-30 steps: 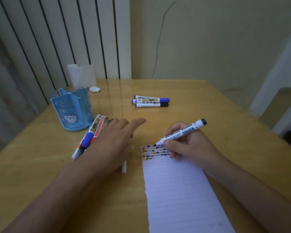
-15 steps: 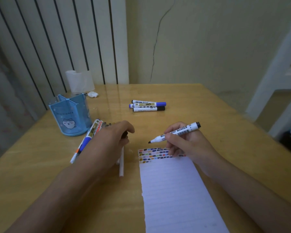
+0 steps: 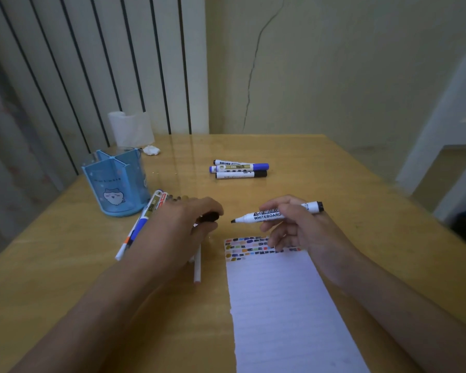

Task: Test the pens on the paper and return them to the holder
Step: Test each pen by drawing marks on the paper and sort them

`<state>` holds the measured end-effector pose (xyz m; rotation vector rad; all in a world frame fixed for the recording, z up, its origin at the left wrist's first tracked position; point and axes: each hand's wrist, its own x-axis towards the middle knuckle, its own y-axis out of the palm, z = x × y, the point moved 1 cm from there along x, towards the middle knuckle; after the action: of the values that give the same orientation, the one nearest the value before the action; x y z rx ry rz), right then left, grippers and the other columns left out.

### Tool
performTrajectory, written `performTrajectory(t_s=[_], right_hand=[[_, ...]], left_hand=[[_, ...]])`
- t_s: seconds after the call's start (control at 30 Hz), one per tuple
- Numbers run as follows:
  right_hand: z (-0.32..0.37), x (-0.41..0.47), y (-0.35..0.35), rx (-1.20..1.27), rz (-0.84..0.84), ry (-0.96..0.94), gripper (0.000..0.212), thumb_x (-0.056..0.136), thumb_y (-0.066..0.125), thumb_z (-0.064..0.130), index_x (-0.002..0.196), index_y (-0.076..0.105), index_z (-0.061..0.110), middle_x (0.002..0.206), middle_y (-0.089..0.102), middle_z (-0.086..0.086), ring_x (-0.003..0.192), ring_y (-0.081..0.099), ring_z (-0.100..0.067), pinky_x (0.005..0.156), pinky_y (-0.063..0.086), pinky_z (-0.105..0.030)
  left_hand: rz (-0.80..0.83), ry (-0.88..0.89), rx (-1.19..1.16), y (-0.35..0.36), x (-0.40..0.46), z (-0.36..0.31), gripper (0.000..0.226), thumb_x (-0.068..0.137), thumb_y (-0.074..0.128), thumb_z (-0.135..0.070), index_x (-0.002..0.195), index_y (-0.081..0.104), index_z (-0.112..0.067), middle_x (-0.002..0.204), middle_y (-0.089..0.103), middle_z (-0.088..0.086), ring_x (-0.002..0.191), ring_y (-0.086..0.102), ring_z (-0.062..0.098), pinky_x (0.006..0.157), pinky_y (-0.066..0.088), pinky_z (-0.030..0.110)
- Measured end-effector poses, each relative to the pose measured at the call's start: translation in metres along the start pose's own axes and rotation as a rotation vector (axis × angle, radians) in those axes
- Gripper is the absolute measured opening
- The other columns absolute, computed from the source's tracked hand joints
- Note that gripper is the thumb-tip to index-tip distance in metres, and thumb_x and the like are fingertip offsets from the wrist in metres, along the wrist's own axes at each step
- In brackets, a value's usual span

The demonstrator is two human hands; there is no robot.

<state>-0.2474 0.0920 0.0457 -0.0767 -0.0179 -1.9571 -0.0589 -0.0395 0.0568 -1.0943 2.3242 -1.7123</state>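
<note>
Your right hand (image 3: 293, 227) has lifted the black whiteboard marker (image 3: 277, 214) off the paper (image 3: 280, 305): 1 second ago its tip was on the strip of test marks, and now the bare chisel tip hangs just above the paper's top edge, pointing toward your left hand (image 3: 183, 227). That hand, lying flat a second ago, has curled in and now pinches a small black cap (image 3: 210, 216) between thumb and forefinger, just left of the tip. By the look of it, this pen's test is finished and capping comes next, then the return to the holder (image 3: 117, 181).

The marker is a white barrel printed WHITEBOARD in black, with a black end plug and a black tip, gripped near level in your right hand's curled fingers and thumb above the paper's top edge. The paper is a lined sheet with a ragged left edge, its top band crowded with short dashes in many colours.

Left of the paper, partly under your left hand, lies a bundle of pens (image 3: 145, 219), and 1 white stick pen (image 3: 197, 267) lies just beside the paper's left edge. 3 capped markers (image 3: 240, 169) lie together well beyond the paper's top edge. The blue holder, with its cartoon face and dividers, stands beyond the paper to the left; no pens show inside it.
</note>
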Motion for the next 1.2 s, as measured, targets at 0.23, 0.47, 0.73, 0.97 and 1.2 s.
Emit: performTrajectory(t_s=[0.23,0.47,0.73,0.97,1.2], right_hand=[[0.0012,-0.0011,-0.0001,0.080,0.020,-0.031,0.016,0.083,0.055,0.025,0.092,0.056,0.012,0.087,0.075,-0.017,0.062,0.068,-0.023,0.058,0.054,-0.028],[0.0020,-0.0026,0.0026,0.051,0.039,-0.032,0.019,0.083,0.057,0.026,0.096,0.057,0.011,0.090,0.076,-0.016,0.063,0.068,-0.021,0.061,0.055,-0.028],[0.0031,-0.0050,0.0042,0.004,0.058,-0.014,0.024,0.085,0.062,0.027,0.104,0.061,0.012,0.097,0.077,-0.015,0.067,0.070,-0.019,0.064,0.057,-0.027],[0.0049,-0.0077,0.0034,-0.076,0.013,-0.050,0.034,0.080,0.070,0.025,0.110,0.070,0.009,0.094,0.078,-0.012,0.070,0.070,-0.018,0.065,0.055,-0.024],[0.0030,-0.0077,0.0003,-0.130,0.017,-0.045,0.029,0.075,0.076,0.025,0.103,0.077,0.017,0.094,0.076,-0.019,0.075,0.069,-0.019,0.072,0.057,-0.028]], left_hand=[[0.025,-0.048,-0.046,0.0013,0.0014,0.0007,0.022,0.092,0.067,-0.026,0.112,0.060,-0.031,0.101,0.065,-0.016,0.090,0.058,0.002,0.078,0.050,0.016],[0.010,0.053,-0.026,0.0022,0.0001,0.0003,0.015,0.092,0.067,-0.025,0.105,0.064,-0.033,0.094,0.062,-0.019,0.086,0.057,-0.003,0.073,0.047,0.013],[0.002,0.118,-0.057,0.0018,-0.0018,-0.0023,0.017,0.089,0.070,-0.025,0.105,0.068,-0.033,0.091,0.066,-0.017,0.081,0.059,0.003,0.070,0.047,0.018],[0.000,0.060,-0.072,-0.0001,-0.0017,-0.0029,0.019,0.091,0.068,-0.027,0.109,0.067,-0.030,0.093,0.068,-0.019,0.083,0.060,-0.001,0.069,0.047,0.012],[-0.013,0.105,-0.047,0.0018,-0.0016,-0.0018,0.010,0.091,0.068,-0.020,0.098,0.070,-0.026,0.087,0.066,-0.014,0.082,0.057,0.000,0.066,0.040,0.011]])
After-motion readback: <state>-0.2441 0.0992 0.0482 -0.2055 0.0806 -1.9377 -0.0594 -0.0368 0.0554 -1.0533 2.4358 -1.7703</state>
